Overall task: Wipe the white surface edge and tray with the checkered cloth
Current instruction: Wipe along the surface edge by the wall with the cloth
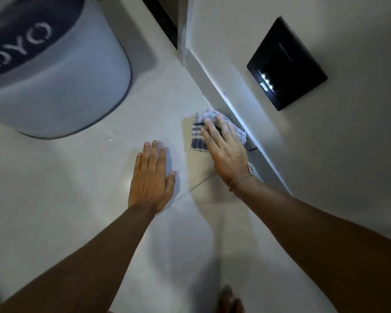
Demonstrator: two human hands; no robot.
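A blue-and-white checkered cloth [199,132] lies bunched on the white surface [77,177], close to where that surface meets the wall's raised edge [235,109]. My right hand [224,147] presses flat on top of the cloth, fingers spread over it. My left hand [151,177] rests palm down on the bare white surface, a hand's width to the left of the cloth, holding nothing. I see no tray that I can tell apart as such.
A large grey-blue tub [61,82] with a dark printed top stands at the upper left on the surface. A black switch plate [287,64] is set in the wall at the right. A bare foot [229,299] shows at the bottom.
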